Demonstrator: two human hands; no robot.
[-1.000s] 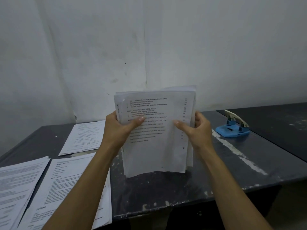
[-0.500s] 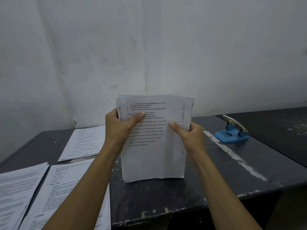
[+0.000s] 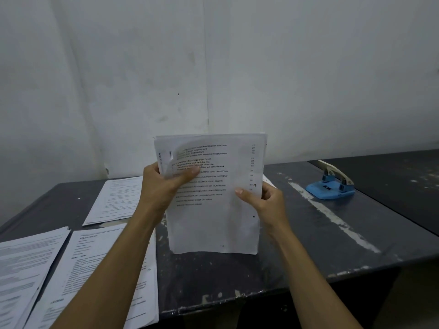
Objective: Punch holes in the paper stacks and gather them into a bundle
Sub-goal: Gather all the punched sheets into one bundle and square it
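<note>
Paper bundle [image 3: 213, 198] stood upright on its lower edge on the dark table [image 3: 308, 245], printed side toward the camera, held at both side edges. The left hand [image 3: 164, 186] gripped the left edge high up, thumb laid across the printed face and fingers hidden behind the sheets. The right hand [image 3: 263, 200] gripped the right edge lower down, thumb on the front and fingers curled round the back. Punched holes showed near the right margin. A blue hole punch [image 3: 331, 186] with a pale lever sat well apart to the right on the table. Three more stacks lay flat on the left: one stack [image 3: 116, 200] farther back, a second [image 3: 99, 276] near the front edge, and a third [image 3: 26, 276] just beside it at the far left. A pale wall [image 3: 213, 67] rose behind.
</note>
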